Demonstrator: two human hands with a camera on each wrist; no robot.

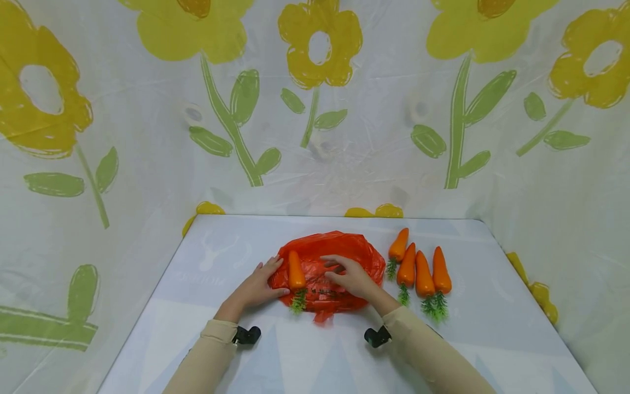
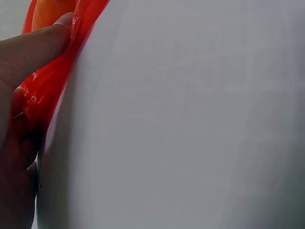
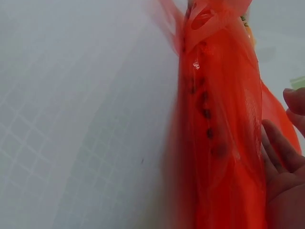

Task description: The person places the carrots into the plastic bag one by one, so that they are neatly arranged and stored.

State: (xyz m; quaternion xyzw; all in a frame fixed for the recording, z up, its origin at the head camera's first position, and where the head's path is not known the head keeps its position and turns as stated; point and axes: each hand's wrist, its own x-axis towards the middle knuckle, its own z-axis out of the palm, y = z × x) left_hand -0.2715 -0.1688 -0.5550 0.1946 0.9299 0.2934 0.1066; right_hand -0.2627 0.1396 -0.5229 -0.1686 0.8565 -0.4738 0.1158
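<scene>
A red plastic bag lies spread on the table. On its left part is one orange toy carrot with green leaves toward the near edge. My left hand holds the bag's left edge, its thumb beside the carrot and its other fingers lower along the red film. Over the right part of the bag, my right hand has its fingers parted and bent a little, with nothing between them. In the right wrist view, the bag's side stands up in front of that hand.
Several more carrots lie right of the bag, tips pointing away. The white table has pale printed patterns. A flower-print curtain hangs behind it and along both sides. Black wrist cameras sit below both hands.
</scene>
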